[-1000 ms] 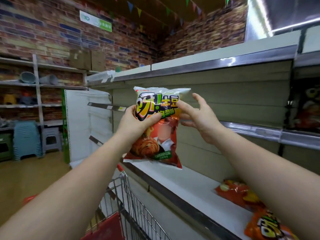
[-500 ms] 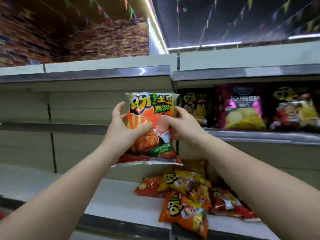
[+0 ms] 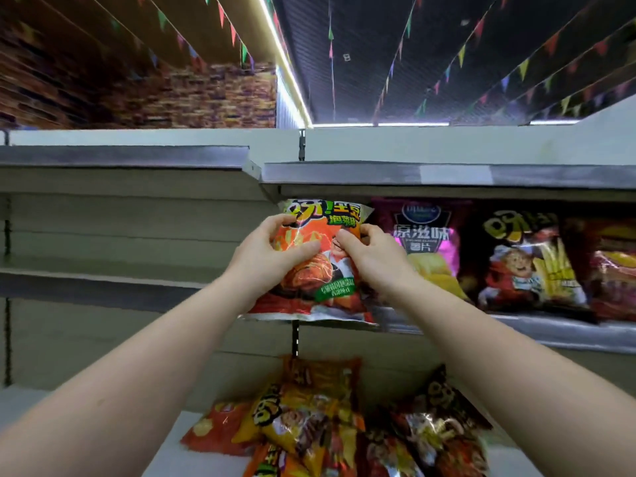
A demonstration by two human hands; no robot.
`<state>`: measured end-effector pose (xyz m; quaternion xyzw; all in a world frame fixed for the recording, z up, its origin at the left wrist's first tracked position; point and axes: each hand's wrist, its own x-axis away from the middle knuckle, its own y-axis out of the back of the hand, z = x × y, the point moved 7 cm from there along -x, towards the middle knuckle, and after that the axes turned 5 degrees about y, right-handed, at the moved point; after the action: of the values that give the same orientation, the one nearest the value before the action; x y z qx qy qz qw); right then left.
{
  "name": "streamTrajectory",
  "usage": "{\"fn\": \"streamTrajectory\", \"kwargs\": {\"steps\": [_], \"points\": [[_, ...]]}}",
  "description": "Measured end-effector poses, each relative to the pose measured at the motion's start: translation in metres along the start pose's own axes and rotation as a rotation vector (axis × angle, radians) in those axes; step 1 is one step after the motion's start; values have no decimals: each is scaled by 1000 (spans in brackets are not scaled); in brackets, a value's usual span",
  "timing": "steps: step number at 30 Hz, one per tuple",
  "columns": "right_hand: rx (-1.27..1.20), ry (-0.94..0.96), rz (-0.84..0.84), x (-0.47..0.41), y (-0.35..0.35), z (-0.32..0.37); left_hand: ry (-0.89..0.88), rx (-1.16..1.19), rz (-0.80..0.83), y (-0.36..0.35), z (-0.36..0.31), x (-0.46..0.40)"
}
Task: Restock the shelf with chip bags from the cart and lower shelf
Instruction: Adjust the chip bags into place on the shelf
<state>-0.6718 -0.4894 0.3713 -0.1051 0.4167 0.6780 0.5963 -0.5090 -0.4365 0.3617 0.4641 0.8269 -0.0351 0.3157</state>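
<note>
**Inspector:** You hold the orange foil chip bag with the green label upright in both hands, at the left end of the stocked upper shelf, just beside the purple crisp bag. Your left hand grips its left side, thumb across the front; your right hand pinches the right edge.

**Operator:** How will it handle?

**Inspector:** By my judgement: light, air-filled, slick foil, contents brittle. Hold by the side edges or seams and do not squeeze the middle.

**Operator:** What differs from half a second ago?

**Inspector:** The bag has gone up and right, from open air to the shelf mouth. The pile of loose chip bags on the lower shelf lies as before.
</note>
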Motion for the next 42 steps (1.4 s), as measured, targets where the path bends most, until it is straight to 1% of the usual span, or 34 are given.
{"fn": "streamTrajectory", "kwargs": {"steps": [4,8,12,14,23,27,34,37,39,42], "points": [[24,26,49,-27,-2,-11,7,-11,-29,-16,7,-29],[45,-6,62,-50,-11,-21,-9,-36,-41,-29,12,-57],[83,-108,58,-65,-20,-35,-13,-98,36,-44,23,-75],[117,-129,57,-69,-25,-41,-12,-122,74,-50,31,-80],[217,-148,-28,-82,-38,-44,46,-160,114,-57,54,-105],[280,-111,-28,-80,-46,-44,-28,-168,134,-56,62,-108],[381,-92,-34,-68,-51,-42,-9,-216,155,-55,67,-104],[407,-91,-27,-62,-48,-38,18,-276,131,-51,66,-99],[414,-39,-54,-55,-44,-32,-3,-283,83,-47,60,-90],[406,103,-131,-35,-35,-19,-74,-148,-54,-34,49,-70]]}}
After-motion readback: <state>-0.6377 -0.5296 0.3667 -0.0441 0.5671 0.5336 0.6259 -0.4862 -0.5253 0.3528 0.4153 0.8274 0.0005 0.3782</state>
